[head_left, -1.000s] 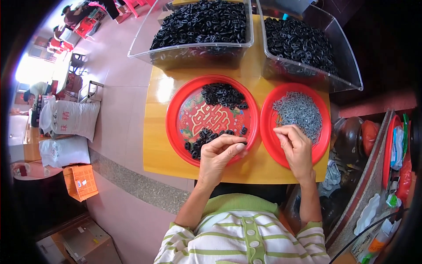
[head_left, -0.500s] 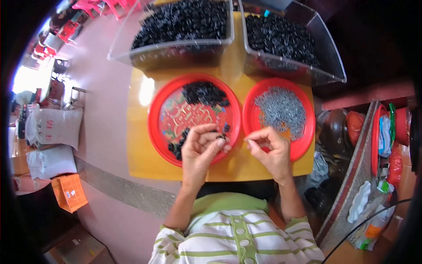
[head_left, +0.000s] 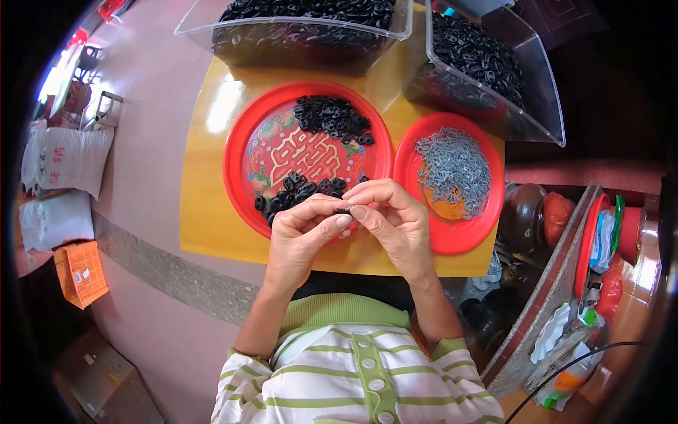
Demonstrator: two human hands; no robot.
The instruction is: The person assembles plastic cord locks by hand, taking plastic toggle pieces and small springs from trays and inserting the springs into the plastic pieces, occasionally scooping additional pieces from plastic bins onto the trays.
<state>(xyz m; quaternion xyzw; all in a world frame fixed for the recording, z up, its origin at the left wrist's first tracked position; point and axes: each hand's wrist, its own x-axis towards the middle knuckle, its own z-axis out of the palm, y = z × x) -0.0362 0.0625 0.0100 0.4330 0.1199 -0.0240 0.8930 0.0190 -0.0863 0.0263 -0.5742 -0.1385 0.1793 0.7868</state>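
Hands meet in the head view above the near edge of the yellow worktop (head_left: 212,212). The left hand (head_left: 300,237) and right hand (head_left: 395,226) pinch one small black piece (head_left: 343,210) between their fingertips, each grip narrow and closed on it, so the piece sits right at the point where the two grips touch.

Just beyond the hands, the larger red tray (head_left: 236,166) holds two heaps of loose black pieces (head_left: 332,116), one far and one near. The smaller red tray (head_left: 487,212) to the right carries a mound of grey metal bits (head_left: 452,166). Two clear bins (head_left: 544,106) at the far edge are heaped with black parts. Judging by those full heaps, much of the work seems left to do.
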